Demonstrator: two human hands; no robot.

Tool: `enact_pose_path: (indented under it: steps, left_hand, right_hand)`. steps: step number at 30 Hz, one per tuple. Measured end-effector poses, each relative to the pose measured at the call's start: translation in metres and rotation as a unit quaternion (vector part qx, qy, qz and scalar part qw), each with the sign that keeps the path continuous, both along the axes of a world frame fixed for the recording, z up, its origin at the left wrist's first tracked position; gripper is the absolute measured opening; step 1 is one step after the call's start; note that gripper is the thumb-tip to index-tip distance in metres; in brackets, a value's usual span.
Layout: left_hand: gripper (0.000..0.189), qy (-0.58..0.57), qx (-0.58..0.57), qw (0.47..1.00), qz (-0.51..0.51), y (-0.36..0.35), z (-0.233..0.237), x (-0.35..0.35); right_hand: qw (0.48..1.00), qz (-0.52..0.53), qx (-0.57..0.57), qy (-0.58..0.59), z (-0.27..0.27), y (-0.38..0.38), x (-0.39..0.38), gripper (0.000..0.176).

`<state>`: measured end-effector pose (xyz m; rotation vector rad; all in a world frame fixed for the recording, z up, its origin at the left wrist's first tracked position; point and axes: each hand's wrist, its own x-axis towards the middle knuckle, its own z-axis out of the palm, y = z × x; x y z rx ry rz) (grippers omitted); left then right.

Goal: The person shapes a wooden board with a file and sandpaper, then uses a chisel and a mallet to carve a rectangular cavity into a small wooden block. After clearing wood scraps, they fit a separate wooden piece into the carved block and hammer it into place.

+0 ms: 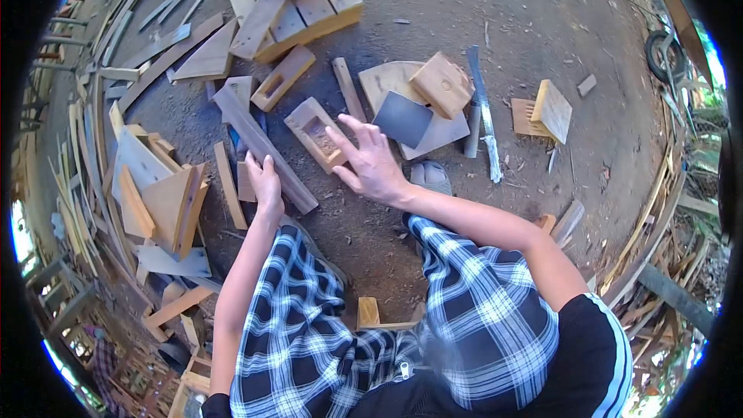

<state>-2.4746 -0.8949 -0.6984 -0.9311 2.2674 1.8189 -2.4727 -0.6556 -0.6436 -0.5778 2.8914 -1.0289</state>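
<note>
I sit on the dirt ground with my knees in checked cloth. My left hand (265,183) rests on the near end of a long dark wooden bar (263,147) that lies at a slant on the ground. My right hand (370,161) hovers open, fingers spread, just right of a small wooden block with a rectangular slot (313,133). A dark grey sheet (402,118) lies on a pale board (441,135) beyond my right hand.
Wood offcuts lie all around: a stack of planks (309,8) at the top, triangular pieces (174,205) at the left, a slotted block (282,77), a small box-like block (441,83), a saw blade (484,112), a comb-cut piece (542,112). A wheel (662,54) stands far right.
</note>
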Motion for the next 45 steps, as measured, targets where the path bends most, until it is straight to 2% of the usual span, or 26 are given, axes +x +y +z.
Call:
enact_pose_path:
  steps: [2,4,6,7,8,10,12,13,14,16,18,21,22,24,25,26,28,31,33,36,37,40,41,42,44,45]
  left_hand:
    - [0.052,0.001,-0.03,1.0,-0.008,0.005,0.004,0.005]
    - [0.056,0.002,-0.061,0.998,-0.008,0.013,0.018,0.013]
    - [0.059,0.046,-0.222,0.973,-0.04,0.026,0.039,0.019]
    - [0.064,0.088,-0.265,0.953,-0.119,0.026,0.043,0.022]
    - [0.064,0.089,-0.265,0.953,-0.118,0.032,0.049,0.021]
    - [0.078,0.159,-0.373,0.848,-0.34,0.054,0.061,0.019]
    - [0.086,0.167,-0.388,0.83,-0.365,0.078,0.058,0.014]
    - [0.094,0.175,-0.401,0.81,-0.39,0.086,0.055,0.01]
    - [0.094,0.181,-0.396,0.81,-0.394,0.09,0.05,0.005]
    - [0.105,0.122,-0.44,0.788,-0.413,0.092,0.036,-0.006]
    - [0.106,0.144,-0.447,0.757,-0.454,0.081,0.036,-0.019]
    - [0.103,0.083,-0.469,0.703,-0.528,0.065,0.052,-0.035]
    - [0.102,0.068,-0.459,0.691,-0.554,0.061,0.066,-0.04]
    - [0.096,0.144,-0.444,0.708,-0.53,0.061,0.108,-0.038]
    - [0.094,0.161,-0.289,0.832,-0.445,0.06,0.14,-0.028]
    - [0.093,0.163,-0.116,0.916,-0.347,0.06,0.161,-0.021]
    - [0.092,0.161,-0.101,0.904,-0.384,0.064,0.157,-0.025]
    - [0.092,0.159,-0.079,0.895,-0.408,0.069,0.154,-0.009]
    - [0.091,0.156,-0.07,0.898,-0.405,0.067,0.155,0.007]
    - [0.09,0.174,-0.074,0.899,-0.394,0.064,0.161,0.013]
    - [0.09,0.181,-0.077,0.898,-0.393,0.063,0.164,0.012]
    - [0.089,0.201,-0.081,0.897,-0.385,0.064,0.166,0.01]
    - [0.089,0.202,-0.085,0.898,-0.381,0.061,0.167,0.012]
    - [0.089,0.204,-0.092,0.899,-0.378,0.056,0.171,0.013]
    - [0.088,0.212,-0.105,0.897,-0.373,0.048,0.178,0.013]
    - [0.088,0.218,-0.111,0.896,-0.371,0.045,0.182,0.013]
  right_hand:
    - [0.997,-0.014,0.001,0.076,0.017,0.029,-0.005,0.067]
    - [0.984,-0.121,0.057,0.115,0.027,0.073,-0.017,0.069]
    - [0.958,-0.228,0.111,0.137,0.028,0.116,-0.032,0.081]
    - [0.947,-0.234,0.175,0.13,0.019,0.136,-0.037,0.09]
    - [0.947,-0.234,0.175,0.132,0.005,0.148,-0.04,0.09]
    - [0.966,-0.198,0.169,0.008,-0.009,0.156,-0.041,0.1]
    - [0.958,-0.199,0.205,-0.016,-0.008,0.144,-0.044,0.104]
    - [0.963,-0.198,0.182,-0.016,-0.007,0.132,-0.044,0.103]
    - [0.966,-0.2,0.162,-0.013,-0.006,0.123,-0.044,0.103]
    - [0.973,-0.185,0.138,-0.001,-0.011,0.101,-0.04,0.101]
    - [0.975,-0.186,0.118,0.019,-0.01,0.092,-0.04,0.102]
    - [0.973,-0.188,0.131,-0.008,-0.01,0.093,-0.035,0.1]
    - [0.975,-0.186,0.112,0.033,-0.012,0.094,-0.032,0.096]
    - [0.974,-0.19,0.099,0.077,-0.008,0.1,-0.023,0.091]
    - [0.974,-0.187,0.098,0.085,-0.001,0.106,-0.013,0.085]
    - [0.973,-0.189,0.098,0.089,0.003,0.113,-0.002,0.079]
    - [0.966,-0.227,0.096,0.077,0.001,0.129,0.024,0.062]
    - [0.95,-0.279,0.128,0.06,-0.018,0.16,0.06,0.056]
    - [0.919,-0.357,0.164,0.045,-0.029,0.177,0.079,0.05]
    - [0.919,-0.329,0.216,0.024,-0.031,0.197,0.087,0.041]
    - [0.939,-0.288,0.189,-0.003,-0.029,0.203,0.084,0.037]
    - [0.94,-0.276,0.201,0.019,-0.029,0.196,0.071,0.038]
    - [0.929,-0.282,0.239,0.034,-0.033,0.191,0.068,0.046]
    - [0.931,-0.278,0.234,0.032,-0.038,0.187,0.067,0.046]
    - [0.916,-0.296,0.271,-0.017,-0.046,0.179,0.064,0.052]
    - [0.921,-0.32,0.217,-0.051,-0.042,0.177,0.062,0.055]
